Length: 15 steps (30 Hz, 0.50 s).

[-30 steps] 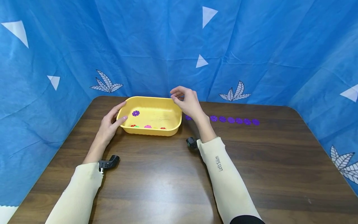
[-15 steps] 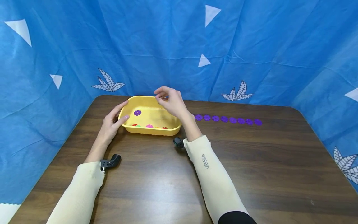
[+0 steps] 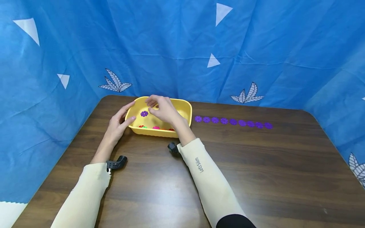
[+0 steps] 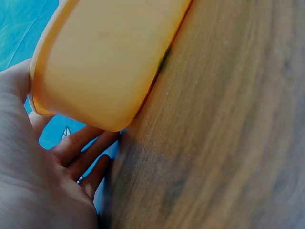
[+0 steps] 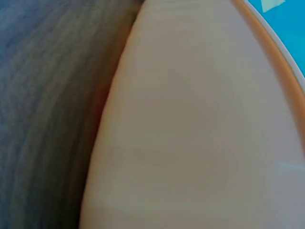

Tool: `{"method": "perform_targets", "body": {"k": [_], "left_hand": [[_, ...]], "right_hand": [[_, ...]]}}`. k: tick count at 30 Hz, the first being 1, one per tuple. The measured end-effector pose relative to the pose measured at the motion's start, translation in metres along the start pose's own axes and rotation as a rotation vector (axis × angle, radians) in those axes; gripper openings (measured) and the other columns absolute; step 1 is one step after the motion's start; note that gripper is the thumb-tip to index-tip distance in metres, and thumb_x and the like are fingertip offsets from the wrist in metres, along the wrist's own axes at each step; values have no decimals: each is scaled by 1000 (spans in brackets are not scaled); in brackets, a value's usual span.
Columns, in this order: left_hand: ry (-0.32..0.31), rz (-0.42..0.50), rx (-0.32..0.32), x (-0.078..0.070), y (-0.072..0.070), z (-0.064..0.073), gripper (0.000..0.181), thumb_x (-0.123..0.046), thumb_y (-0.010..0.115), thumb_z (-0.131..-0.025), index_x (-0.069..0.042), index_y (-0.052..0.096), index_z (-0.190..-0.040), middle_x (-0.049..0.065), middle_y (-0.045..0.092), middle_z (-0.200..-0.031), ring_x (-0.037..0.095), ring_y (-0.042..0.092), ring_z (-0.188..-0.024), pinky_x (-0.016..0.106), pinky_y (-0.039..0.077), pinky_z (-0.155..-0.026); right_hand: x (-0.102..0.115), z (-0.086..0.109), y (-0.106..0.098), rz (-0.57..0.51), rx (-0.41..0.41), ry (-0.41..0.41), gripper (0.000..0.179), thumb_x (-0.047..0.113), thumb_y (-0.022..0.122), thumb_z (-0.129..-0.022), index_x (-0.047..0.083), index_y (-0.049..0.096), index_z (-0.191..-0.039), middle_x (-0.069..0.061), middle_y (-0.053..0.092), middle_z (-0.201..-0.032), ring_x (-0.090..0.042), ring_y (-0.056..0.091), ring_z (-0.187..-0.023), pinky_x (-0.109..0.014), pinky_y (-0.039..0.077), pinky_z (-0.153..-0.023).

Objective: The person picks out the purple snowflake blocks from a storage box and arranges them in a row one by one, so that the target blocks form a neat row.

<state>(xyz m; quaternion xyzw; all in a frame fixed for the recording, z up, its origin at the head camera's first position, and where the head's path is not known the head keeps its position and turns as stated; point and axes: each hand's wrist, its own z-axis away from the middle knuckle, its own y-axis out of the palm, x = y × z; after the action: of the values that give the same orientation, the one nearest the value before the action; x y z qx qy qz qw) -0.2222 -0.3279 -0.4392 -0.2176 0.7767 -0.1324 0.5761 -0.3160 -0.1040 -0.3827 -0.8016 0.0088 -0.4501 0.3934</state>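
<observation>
A yellow plastic basin (image 3: pixel 154 132) stands at the back of the table. My left hand (image 3: pixel 116 124) grips its left end, thumb over the rim and fingers along the outside; the left wrist view shows the fingers (image 4: pixel 76 145) under the basin's end wall. Inside lies a purple flower-shaped disc (image 3: pixel 144 113), with a pink disc (image 3: pixel 156 127) and red and green ones partly hidden behind the front wall. Over the basin is my right hand (image 3: pixel 163 110), fingers loosely bent near the purple disc, holding nothing visible. The basin's side fills the right wrist view, where this hand is hidden.
To the right of the basin, several purple flower-shaped discs (image 3: pixel 233 122) lie in a row on the brown wooden table (image 3: pixel 256 171). A blue cloth (image 3: pixel 182 47) with white prints hangs close behind the table's back edge.
My right hand has moved left and down from the basin's right rim to over its inside, near the purple disc. The row's left end now shows. My left hand stays on the basin.
</observation>
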Motion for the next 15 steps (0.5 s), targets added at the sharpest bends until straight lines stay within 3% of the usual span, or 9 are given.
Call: {"method": "perform_targets", "body": {"k": [8,11,15], "left_hand": [[30,5,9,-2,1,0,61,-23,64,-104,-24,44,-162,10,52,-160,28,56,-128,9,41,-97],[33,6,7,-1,0,1,60,-22,63,-104,-23,45,-162,12,54,-158,26,57,-124,9,42,-95],[38,11,4,-1,-1,1,60,-22,63,-105,-23,45,-162,13,55,-157,27,57,-124,9,42,-95]], "right_hand": [[0,3,7,142,239,11,38,13,71,-99,9,68,-137,-5,70,-137,-21,61,-131,-31,45,-112],[-1,3,10,171,322,-5,41,13,72,-99,9,67,-139,-5,69,-138,-21,59,-132,-30,43,-114],[-1,3,14,204,366,-11,42,14,71,-99,7,66,-140,-5,69,-137,-20,60,-127,-27,42,-113]]}}
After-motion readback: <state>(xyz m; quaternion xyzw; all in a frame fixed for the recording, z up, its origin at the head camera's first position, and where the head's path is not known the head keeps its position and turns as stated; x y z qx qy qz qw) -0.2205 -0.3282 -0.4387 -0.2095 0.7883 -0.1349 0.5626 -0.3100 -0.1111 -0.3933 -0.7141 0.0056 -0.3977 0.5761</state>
